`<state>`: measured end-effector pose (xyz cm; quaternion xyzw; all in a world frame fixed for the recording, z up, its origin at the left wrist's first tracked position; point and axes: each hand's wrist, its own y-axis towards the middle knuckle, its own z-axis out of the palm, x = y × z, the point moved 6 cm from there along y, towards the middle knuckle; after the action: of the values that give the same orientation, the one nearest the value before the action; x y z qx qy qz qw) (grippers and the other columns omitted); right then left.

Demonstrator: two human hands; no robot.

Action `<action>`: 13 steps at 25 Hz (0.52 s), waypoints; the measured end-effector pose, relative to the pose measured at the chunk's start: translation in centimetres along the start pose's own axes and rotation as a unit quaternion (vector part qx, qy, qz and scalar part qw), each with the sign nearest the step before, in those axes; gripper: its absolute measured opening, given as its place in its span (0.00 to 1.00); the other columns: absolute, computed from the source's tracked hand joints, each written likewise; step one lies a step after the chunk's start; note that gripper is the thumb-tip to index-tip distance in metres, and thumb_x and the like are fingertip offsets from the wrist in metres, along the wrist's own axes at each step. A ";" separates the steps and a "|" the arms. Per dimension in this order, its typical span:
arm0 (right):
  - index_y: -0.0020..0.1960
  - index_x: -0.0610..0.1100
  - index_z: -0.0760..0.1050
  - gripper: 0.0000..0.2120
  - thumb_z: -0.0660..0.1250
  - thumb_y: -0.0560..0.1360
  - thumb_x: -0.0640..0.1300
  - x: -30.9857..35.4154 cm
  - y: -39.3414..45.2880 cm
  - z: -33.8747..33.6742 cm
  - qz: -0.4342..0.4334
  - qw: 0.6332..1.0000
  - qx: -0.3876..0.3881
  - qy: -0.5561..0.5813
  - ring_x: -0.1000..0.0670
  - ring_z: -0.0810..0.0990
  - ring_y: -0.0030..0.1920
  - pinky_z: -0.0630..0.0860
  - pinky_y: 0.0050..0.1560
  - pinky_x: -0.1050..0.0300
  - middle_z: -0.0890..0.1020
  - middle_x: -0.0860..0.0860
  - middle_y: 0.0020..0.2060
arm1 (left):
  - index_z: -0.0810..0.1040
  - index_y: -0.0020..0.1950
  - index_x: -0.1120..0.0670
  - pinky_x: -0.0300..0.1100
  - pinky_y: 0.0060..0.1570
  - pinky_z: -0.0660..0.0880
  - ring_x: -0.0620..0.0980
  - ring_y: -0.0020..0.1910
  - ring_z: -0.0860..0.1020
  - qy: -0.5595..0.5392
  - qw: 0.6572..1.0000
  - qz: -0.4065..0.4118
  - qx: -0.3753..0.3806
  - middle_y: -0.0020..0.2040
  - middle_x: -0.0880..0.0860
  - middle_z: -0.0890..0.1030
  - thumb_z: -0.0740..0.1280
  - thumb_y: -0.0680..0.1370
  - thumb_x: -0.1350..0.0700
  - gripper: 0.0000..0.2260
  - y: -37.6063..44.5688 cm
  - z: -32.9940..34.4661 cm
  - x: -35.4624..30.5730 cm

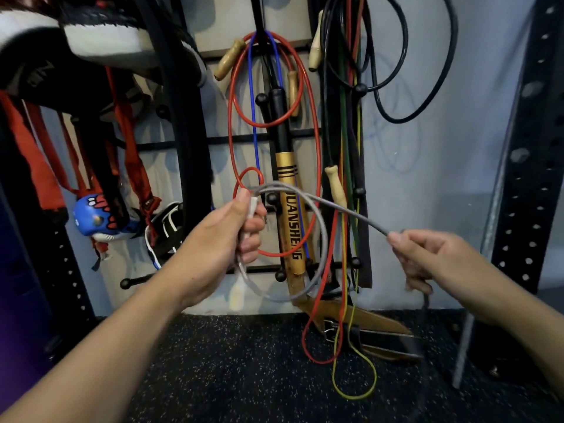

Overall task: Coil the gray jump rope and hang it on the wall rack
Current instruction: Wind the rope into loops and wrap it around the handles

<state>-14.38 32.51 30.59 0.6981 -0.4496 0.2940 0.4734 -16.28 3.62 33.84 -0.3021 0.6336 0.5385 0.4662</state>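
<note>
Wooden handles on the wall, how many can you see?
4. One wooden handle hangs top left of the red rope, one inside its loops, one pale one up at the top right, one lower right beside the colored bands. More may be hidden.

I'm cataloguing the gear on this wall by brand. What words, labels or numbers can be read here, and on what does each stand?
"UANSHENG", black letters running down the gold and black stick on the wall rack; the gray jump rope crosses its start, so a first letter may be hidden.
A small mark on the end of a red strap: too small to read.
Pale marks on the dark pad at upper left: too blurred to read.
</note>
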 end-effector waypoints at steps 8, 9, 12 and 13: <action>0.55 0.59 0.80 0.28 0.64 0.68 0.79 0.3 0.0 9.8 0.008 0.975 0.110 0.193 0.57 0.69 0.28 0.68 0.27 0.63 0.78 0.53 0.34 | 0.71 0.55 0.57 0.48 0.50 0.85 0.49 0.39 0.81 -0.318 0.926 0.080 -0.187 0.40 0.51 0.75 0.56 0.88 0.53 0.09 -1.6 4.7 0.9; 0.55 0.59 0.79 0.26 0.65 0.68 0.77 0.8 -0.1 10.4 0.004 0.974 0.093 0.208 0.56 0.69 0.27 0.67 0.25 0.63 0.79 0.51 0.34 | 0.72 0.59 0.58 0.49 0.54 0.84 0.51 0.43 0.85 -0.325 0.921 0.083 -0.201 0.43 0.52 0.77 0.56 0.88 0.54 0.09 -2.0 5.1 0.9; 0.54 0.48 0.78 0.28 0.73 0.67 0.70 1.7 -0.5 10.9 0.026 0.951 0.031 0.308 0.55 0.65 0.22 0.62 0.20 0.64 0.74 0.50 0.28 | 0.71 0.65 0.62 0.49 0.58 0.82 0.55 0.57 0.86 -0.303 0.925 0.102 -0.206 0.51 0.58 0.81 0.56 0.87 0.54 0.13 -2.9 6.1 1.1; 0.54 0.45 0.78 0.31 0.77 0.64 0.68 2.0 -0.6 10.8 0.031 0.939 0.014 0.343 0.55 0.63 0.22 0.60 0.20 0.64 0.72 0.51 0.28 | 0.70 0.66 0.63 0.48 0.58 0.82 0.56 0.59 0.86 -0.283 0.932 0.110 -0.200 0.54 0.59 0.84 0.56 0.87 0.54 0.14 -3.2 6.3 1.3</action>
<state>-13.15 21.89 27.90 0.5469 -0.2776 0.5364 0.5798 -12.24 9.10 31.46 -0.1525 0.3844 0.7650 0.4936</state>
